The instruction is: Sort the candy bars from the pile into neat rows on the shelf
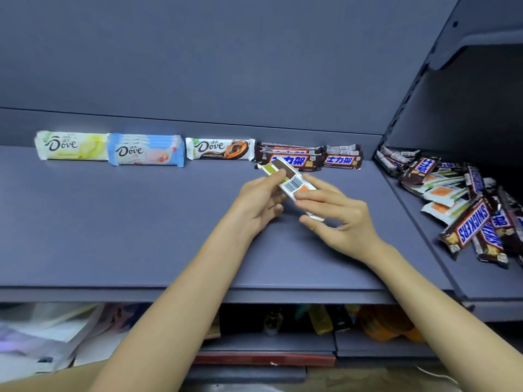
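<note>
Both hands hold one white bar (291, 181) above the shelf (141, 236), sorting is partly done

The left hand (260, 202) pinches the upper part of the bar and the right hand (336, 219) grips its lower end, so both are closed on it. It is tilted, back side with barcode up, just in front of the Snickers stacks (291, 158). Along the back of the shelf a row is already started: a green Dove bar (70, 145), a blue Dove stack (145, 150), a brown Dove bar (219, 149), then two Snickers stacks. The pile (464, 199) on the next shelf to the right has many bars left, Snickers and white-orange ones mixed. I judge the task is less than half finished. The held bar probably goes with the brown Dove bar, but its front is hidden
</note>
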The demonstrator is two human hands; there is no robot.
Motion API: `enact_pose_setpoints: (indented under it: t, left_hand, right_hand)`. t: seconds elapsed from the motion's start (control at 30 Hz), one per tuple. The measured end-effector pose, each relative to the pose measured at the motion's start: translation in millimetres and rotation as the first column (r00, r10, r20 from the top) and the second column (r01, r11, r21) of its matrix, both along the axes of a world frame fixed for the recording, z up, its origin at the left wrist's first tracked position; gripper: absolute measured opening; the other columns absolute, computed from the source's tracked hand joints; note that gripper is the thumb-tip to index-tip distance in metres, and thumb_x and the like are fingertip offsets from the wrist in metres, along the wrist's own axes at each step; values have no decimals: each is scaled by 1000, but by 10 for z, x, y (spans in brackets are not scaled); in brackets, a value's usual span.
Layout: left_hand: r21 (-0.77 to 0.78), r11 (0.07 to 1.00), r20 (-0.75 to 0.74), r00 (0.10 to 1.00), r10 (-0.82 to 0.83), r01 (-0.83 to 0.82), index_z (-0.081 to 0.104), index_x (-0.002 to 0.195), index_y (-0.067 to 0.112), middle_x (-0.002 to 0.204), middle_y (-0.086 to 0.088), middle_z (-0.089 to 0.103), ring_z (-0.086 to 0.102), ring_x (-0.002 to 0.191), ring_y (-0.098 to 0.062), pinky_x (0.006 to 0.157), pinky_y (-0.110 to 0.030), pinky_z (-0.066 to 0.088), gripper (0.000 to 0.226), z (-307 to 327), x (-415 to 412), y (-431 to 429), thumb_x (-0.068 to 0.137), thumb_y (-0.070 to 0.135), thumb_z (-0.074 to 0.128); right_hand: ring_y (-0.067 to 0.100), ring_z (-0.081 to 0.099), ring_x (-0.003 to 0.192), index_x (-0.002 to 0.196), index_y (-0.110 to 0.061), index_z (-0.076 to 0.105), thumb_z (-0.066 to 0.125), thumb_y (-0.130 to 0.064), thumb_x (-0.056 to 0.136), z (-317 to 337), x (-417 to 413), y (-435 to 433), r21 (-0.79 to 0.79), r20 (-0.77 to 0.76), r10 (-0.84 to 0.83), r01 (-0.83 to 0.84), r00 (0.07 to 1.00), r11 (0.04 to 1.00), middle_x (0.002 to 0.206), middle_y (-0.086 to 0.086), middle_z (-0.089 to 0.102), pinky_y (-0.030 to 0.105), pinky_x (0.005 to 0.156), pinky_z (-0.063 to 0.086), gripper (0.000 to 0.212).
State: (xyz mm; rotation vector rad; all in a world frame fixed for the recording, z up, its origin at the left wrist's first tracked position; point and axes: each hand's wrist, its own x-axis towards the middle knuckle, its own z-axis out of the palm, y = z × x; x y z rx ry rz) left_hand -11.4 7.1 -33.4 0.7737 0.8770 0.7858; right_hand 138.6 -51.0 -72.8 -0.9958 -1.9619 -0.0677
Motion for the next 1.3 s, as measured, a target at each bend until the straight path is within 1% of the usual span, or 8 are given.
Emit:
enact_pose_setpoints:
  t: [0.23,0.37,0.47,0.63,0.7,0.77,0.97,1.3]
  left_hand:
    - [235,954,1,982,189,-184,64,85,22,79,6,67,58,66,-6,51,-13,39,12,60,-15,2,90,17,55]
    - [491,839,-24,960,280,-232,66,84,27,75,15,67,58,71,-1,64,-17,46,12,73,-17,-62,88,18,59]
    - [776,627,-159,942,296,-66,71,82,33,82,15,70,56,69,1,68,-20,46,14,15,-5,-115,81,22,64]
    - [939,-72,-284,875,391,337,71,98,29,98,18,70,46,84,-8,73,-16,44,29,-142,-83,-84,78,14,56]
    - [883,-203,-299,841,451,423,65,109,27,111,13,66,46,91,-13,77,-21,45,43,-163,-157,-54,76,3,52]
    - [909,-107,-317,834,452,404,56,119,29,122,17,56,46,103,-10,90,-15,37,61,-138,-235,-61,70,-7,46]
    - [643,763,-222,938,265,-63,53,108,34,107,16,61,58,86,-1,75,-17,44,30,-22,-279,-137,91,9,52]
    - [484,874,-220,964,152,-28,66,86,28,75,15,68,61,66,2,55,-13,46,9,-23,-287,-106,89,26,57]
  right_hand:
    - [-4,54,102,80,-26,70,58,-23,84,199,-27,-34,-375,-306,-276,152,911,915,95,-15,66,17,94,39,13]
    - [5,67,63,86,-14,67,43,-37,95,378,-30,58,-813,-537,-568,-202,623,546,70,-5,73,20,57,52,35]
    - [10,70,64,87,-12,66,32,-56,92,428,-54,148,-805,-582,-605,-494,544,330,74,0,74,17,50,52,56]
    - [12,64,65,92,-10,62,53,-32,87,451,-131,287,-658,-708,-579,-674,404,336,77,4,66,23,64,55,24]
    - [16,65,68,96,-4,61,52,-23,90,436,-117,305,-621,-754,-539,-676,376,397,77,8,67,25,65,56,22]
    - [11,64,59,90,-5,62,49,-18,93,444,-105,303,-610,-783,-493,-624,380,488,67,3,68,21,57,54,19]
    - [3,57,50,78,-13,60,47,-19,94,508,-76,247,-737,-646,-345,-438,681,515,57,-9,64,18,54,47,21]
    - [-6,53,57,96,-21,68,62,-15,86,619,-131,266,-796,-146,-105,-54,984,603,63,-13,66,8,59,39,13]
